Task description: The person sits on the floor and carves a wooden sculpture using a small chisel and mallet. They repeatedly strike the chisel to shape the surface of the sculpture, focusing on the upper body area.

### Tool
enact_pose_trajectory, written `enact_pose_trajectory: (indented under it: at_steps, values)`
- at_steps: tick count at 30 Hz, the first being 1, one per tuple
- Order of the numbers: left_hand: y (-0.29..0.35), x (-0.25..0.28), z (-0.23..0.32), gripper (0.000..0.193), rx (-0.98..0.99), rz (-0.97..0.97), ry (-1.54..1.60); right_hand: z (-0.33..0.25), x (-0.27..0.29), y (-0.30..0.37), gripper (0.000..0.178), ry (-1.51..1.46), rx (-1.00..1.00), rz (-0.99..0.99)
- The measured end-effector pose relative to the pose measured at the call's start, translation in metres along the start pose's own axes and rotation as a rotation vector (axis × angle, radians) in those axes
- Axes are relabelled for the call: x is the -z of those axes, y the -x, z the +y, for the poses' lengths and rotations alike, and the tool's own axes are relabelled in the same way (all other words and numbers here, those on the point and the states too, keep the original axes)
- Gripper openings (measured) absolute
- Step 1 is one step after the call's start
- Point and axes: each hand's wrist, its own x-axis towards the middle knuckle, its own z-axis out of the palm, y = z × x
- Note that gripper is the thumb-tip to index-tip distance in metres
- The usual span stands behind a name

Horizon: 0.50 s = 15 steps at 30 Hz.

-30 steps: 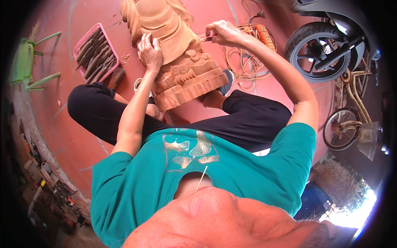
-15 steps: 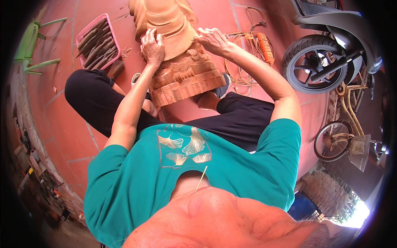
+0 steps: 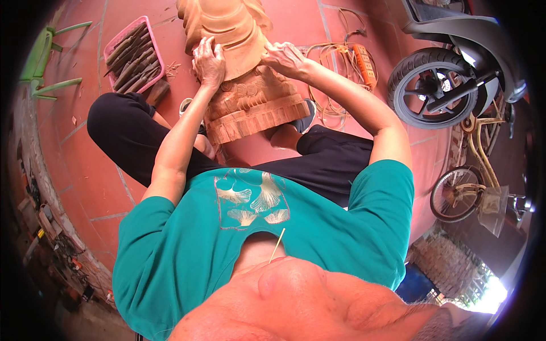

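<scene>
A carved wooden statue (image 3: pixel 242 51) with smooth drapery folds lies between my legs, its detailed base (image 3: pixel 256 108) toward me. My left hand (image 3: pixel 209 62) rests flat on the left side of the drapery, fingers stretched out and slightly apart. At the statue's right edge, just above the base, my right hand (image 3: pixel 286 60) is closed with its fingertips pressed to the wood. Whatever may be between those fingers is too small or hidden to make out.
To the left, a pink basket (image 3: pixel 163 59) holds several chisel-like tools beside a wooden block (image 3: pixel 158 92) and shavings. A green chair (image 3: pixel 40 62) stands farther left. On the right are a coiled cable (image 3: pixel 325 94), an orange power strip (image 3: pixel 364 65), a motorbike wheel (image 3: pixel 432 88) and a bicycle (image 3: pixel 458 193).
My right hand has shifted slightly left and toward me along the statue's edge. The left hand stays in nearly the same place on the drapery.
</scene>
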Motion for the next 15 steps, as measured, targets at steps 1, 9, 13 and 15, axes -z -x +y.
enact_pose_trajectory:
  at_steps: [1, 9, 13, 15]
  values:
    - [0.000, -0.001, -0.002, 0.035, -0.010, 0.011, 0.006, 0.000, -0.001, -0.003, 0.012, 0.029, -0.014, -0.061]
    - [0.000, 0.000, 0.005, 0.035, 0.035, -0.003, -0.015, 0.029, 0.026, 0.023, 0.009, 0.005, -0.308, -0.233]
    - [0.003, -0.002, 0.001, 0.035, 0.035, -0.004, -0.026, 0.022, 0.025, 0.022, 0.011, -0.193, -0.300, -0.076]
    - [0.002, 0.002, 0.003, 0.036, 0.044, -0.022, -0.004, 0.016, 0.017, 0.017, 0.014, -0.232, -0.257, -0.045]
